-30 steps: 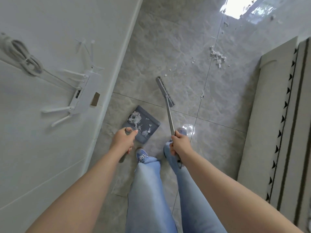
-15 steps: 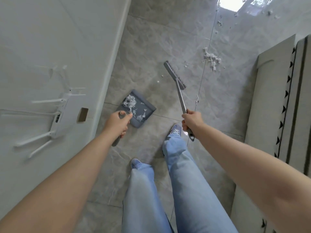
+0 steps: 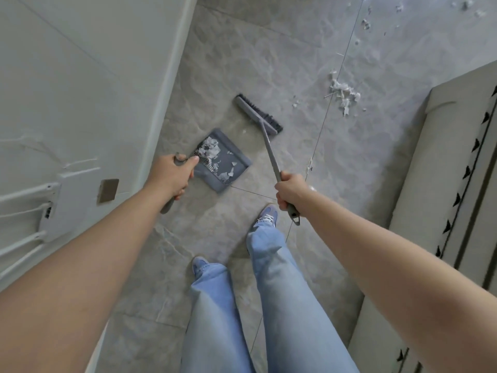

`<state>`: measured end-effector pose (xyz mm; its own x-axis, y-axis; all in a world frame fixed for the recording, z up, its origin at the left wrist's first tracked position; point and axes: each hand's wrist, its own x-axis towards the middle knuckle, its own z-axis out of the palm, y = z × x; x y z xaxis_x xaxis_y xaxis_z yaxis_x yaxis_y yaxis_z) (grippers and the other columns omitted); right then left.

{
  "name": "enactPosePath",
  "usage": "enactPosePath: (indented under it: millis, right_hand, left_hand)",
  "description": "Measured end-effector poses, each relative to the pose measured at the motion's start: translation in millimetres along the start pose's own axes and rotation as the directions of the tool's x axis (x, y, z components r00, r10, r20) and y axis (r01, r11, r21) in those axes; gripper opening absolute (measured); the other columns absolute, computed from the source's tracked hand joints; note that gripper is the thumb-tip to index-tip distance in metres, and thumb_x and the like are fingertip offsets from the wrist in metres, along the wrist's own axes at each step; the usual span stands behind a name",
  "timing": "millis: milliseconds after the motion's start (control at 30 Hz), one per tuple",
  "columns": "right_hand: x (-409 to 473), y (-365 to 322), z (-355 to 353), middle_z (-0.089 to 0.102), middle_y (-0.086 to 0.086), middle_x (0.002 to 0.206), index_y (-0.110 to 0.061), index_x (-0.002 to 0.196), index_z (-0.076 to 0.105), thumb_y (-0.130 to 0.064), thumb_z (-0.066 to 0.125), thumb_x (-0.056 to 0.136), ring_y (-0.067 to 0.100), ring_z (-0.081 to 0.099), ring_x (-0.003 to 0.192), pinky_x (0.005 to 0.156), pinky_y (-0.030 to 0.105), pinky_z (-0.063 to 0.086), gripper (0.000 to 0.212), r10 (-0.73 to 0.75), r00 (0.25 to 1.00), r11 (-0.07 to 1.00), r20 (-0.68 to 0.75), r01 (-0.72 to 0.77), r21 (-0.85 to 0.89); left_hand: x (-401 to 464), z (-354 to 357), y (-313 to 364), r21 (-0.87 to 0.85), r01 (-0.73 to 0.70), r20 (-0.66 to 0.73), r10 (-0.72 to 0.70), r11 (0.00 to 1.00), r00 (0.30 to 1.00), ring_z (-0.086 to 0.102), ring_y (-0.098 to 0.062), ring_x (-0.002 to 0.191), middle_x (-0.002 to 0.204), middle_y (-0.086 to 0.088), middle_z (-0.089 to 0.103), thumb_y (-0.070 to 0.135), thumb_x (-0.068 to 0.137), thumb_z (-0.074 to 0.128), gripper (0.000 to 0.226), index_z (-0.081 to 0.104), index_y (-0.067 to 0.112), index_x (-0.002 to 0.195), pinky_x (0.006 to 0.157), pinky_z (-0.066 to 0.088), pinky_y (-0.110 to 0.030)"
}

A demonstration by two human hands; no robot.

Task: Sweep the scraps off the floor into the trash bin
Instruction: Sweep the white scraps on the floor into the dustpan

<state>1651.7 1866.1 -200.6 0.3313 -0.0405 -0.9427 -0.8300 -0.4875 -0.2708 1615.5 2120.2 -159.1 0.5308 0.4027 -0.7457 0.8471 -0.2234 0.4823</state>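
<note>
Head view, left grip [image 3: 172,175]: we see it clenched round the dustpan [image 3: 223,160] handle, pan just ahead of it, holding white scraps.
Right grip [image 3: 291,191]: clenched round the broom [image 3: 258,114] handle; the brush head lies well ahead, beside the pan.
Scraps [image 3: 344,94]: we see the pile on the floor [image 3: 269,49], well beyond the brush, to its right.
</note>
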Motion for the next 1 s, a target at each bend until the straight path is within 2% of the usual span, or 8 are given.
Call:
enactPosePath:
  millis: [167,267,400,600,667,833,933,1000]
  right_hand:
    - [-32.6,20.4,-26.9,0.034,0.003,0.062,-0.009,0.137,0.046,-0.005,0.038,0.098,0.017,0.033,0.047,0.042,0.026,0.03,0.041,-0.08,0.997,0.994,0.019,0.079,0.069]
    - [-37.4,22.5,-38.2,0.039,0.002,0.064,-0.019,0.144,0.041,-0.011,0.037,0.099,0.017,0.038,0.046,0.043,0.025,0.035,0.046,-0.14,0.99,0.99,-0.011,0.14,0.021]
    - [-12.7,-0.2,-44.6,0.037,0.001,0.058,-0.016,0.126,0.05,-0.009,0.036,0.096,0.018,0.038,0.046,0.044,0.026,0.034,0.034,-0.116,0.989,0.989,-0.094,0.124,0.08]
    - [-10.7,-18.2,-13.7,0.037,0.004,0.055,-0.012,0.091,0.049,0.002,0.03,0.091,0.018,0.036,0.037,0.041,0.026,0.033,0.023,0.016,1.0,0.997,-0.019,-0.015,0.075]
    - [-31.5,-11.7,-1.1,0.033,0.002,0.058,-0.015,0.09,0.05,0.003,0.032,0.092,0.015,0.031,0.036,0.04,0.022,0.028,0.025,0.059,0.997,0.981,0.057,-0.068,0.18]
    - [-94.9,10.5,6.9,0.03,-0.001,0.052,-0.002,0.122,0.051,-0.001,0.036,0.097,0.01,0.025,0.039,0.038,0.018,0.02,0.029,0.117,0.99,0.836,0.084,-0.144,0.529]
    - [-110.1,21.7,-1.4,0.029,0.002,0.059,-0.03,0.113,0.063,-0.002,0.037,0.098,0.012,0.022,0.045,0.039,0.018,0.019,0.041,0.146,0.988,0.746,-0.048,-0.078,0.661]
    - [-104.9,30.0,-13.7,0.027,0.003,0.061,-0.034,0.114,0.059,-0.001,0.038,0.098,0.013,0.021,0.047,0.039,0.017,0.019,0.043,0.219,0.963,0.7,-0.158,-0.043,0.713]
  left_hand:
    - [14.5,0.9,30.6,0.119,-0.017,0.01,0.016,0.993,1.0,0.03,-0.017,0.028,0.031,0.003,0.034,0.041,0.092,0.061,0.043,0.052,0.012,0.061,0.041,0.03,-0.02]
    - [24.1,-2.8,51.5,0.222,-0.065,0.007,0.065,0.973,0.998,0.037,-0.021,0.036,0.041,-0.004,0.041,0.043,0.09,0.061,0.042,0.056,0.013,0.062,0.042,0.035,-0.023]
    - [33.3,-3.4,73.2,0.304,-0.122,0.035,0.117,0.945,0.993,0.041,-0.025,0.041,0.049,-0.006,0.046,0.042,0.091,0.061,0.041,0.058,0.013,0.063,0.045,0.038,-0.027]
    - [46.4,-14.2,93.1,0.386,-0.172,0.064,0.16,0.906,0.985,0.046,-0.026,0.044,0.053,-0.003,0.049,0.039,0.094,0.059,0.039,0.06,0.012,0.065,0.047,0.042,-0.029]
    - [50.7,-18.2,103.2,0.41,-0.202,0.111,0.171,0.889,0.979,0.047,-0.026,0.045,0.054,-0.002,0.051,0.04,0.094,0.06,0.038,0.06,0.013,0.067,0.046,0.042,-0.028]
    - [58.5,-19.4,132.3,0.473,-0.289,0.281,0.168,0.832,0.945,0.044,-0.024,0.041,0.051,0.0,0.05,0.039,0.095,0.06,0.033,0.057,0.017,0.07,0.046,0.04,-0.026]
    - [66.1,-6.3,158.4,0.502,-0.385,0.411,0.177,0.774,0.894,0.036,-0.022,0.036,0.041,-0.003,0.042,0.038,0.094,0.061,0.038,0.059,0.008,0.071,0.046,0.036,-0.026]
    - [71.6,9.4,179.5,0.506,-0.456,0.51,0.173,0.732,0.843,0.033,-0.021,0.035,0.039,-0.003,0.038,0.038,0.094,0.061,0.038,0.056,0.007,0.071,0.043,0.03,-0.022]
